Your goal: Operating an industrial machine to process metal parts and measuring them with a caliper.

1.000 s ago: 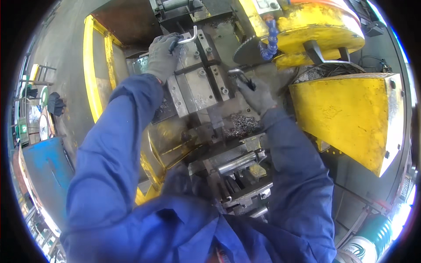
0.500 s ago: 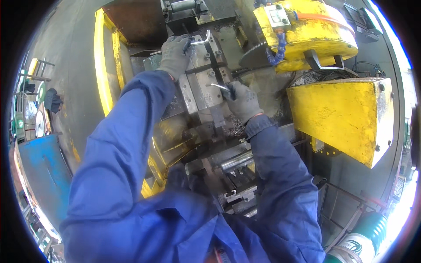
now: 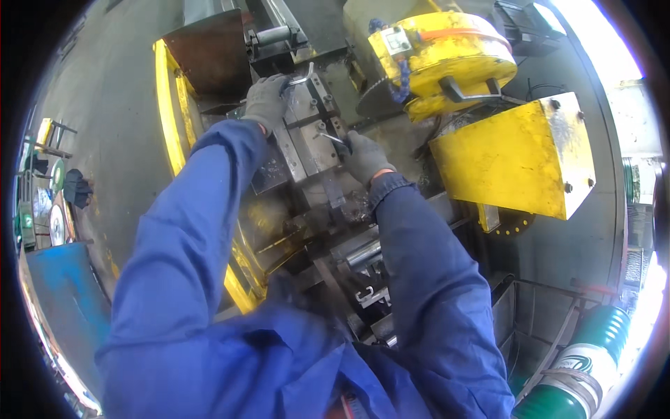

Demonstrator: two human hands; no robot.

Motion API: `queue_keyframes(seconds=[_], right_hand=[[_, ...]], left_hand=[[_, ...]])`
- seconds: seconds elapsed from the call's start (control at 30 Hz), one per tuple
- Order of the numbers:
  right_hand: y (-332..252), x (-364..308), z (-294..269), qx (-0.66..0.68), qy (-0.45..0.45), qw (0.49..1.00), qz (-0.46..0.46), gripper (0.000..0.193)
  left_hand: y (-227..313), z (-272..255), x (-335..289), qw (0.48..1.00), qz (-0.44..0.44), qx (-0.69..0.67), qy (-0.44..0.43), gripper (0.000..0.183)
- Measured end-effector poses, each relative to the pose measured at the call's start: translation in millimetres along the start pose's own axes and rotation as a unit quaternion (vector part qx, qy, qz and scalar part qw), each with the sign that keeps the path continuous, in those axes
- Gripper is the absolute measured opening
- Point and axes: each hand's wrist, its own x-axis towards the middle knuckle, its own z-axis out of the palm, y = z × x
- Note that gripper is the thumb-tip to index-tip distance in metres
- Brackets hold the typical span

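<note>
My left hand (image 3: pixel 266 103), in a grey glove, is closed around a long bent metal rod that looks like a large hex key (image 3: pixel 301 78). Its bent end sticks out past my fingers, over the far end of a steel clamping block (image 3: pixel 296 119). At the block's right side, my gloved right hand (image 3: pixel 368 159) grips a smaller L-shaped hex key (image 3: pixel 331 137). The tip of this key lies close to a socket-head bolt (image 3: pixel 321 126); whether it sits in the bolt I cannot tell. Other bolts show along the block's top.
Right of the block is a round yellow saw guard (image 3: pixel 460 66) with a black handle and a toothed blade (image 3: pixel 377 100). A yellow box-shaped housing (image 3: pixel 502 164) juts out nearer me. A yellow frame (image 3: pixel 167 112) stands left, and a green-and-white drum (image 3: pixel 583 363) lower right.
The whole view has shifted, so the machine appears farther left. Both hands keep their grips, and the smaller hex key's tip has come slightly nearer the bolt.
</note>
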Motion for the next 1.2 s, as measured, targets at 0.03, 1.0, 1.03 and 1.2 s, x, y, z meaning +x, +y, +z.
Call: queue_keyframes(seconds=[0.03,1.0,1.03,1.2], right_hand=[[-3.0,-1.2,-4.0,-0.010,-0.017,1.000,0.016,0.022],[-183.9,-324.6,-173.5,0.213,-0.072,0.949,-0.220,0.022],[-205.4,-330.4,-170.4,0.192,-0.110,0.940,-0.260,0.020],[-258.6,-318.9,-132.8,0.106,-0.099,0.872,-0.468,0.019]], left_hand=[[5.1,-17.9,2.7,0.998,-0.045,-0.026,-0.026,0.031],[209.3,-367.8,-497.6,0.727,-0.606,-0.315,0.068,0.024],[201.3,-366.1,-495.2,0.721,-0.605,-0.332,0.061,0.024],[152.3,-366.5,-490.0,0.693,-0.593,-0.411,0.010,0.023]])
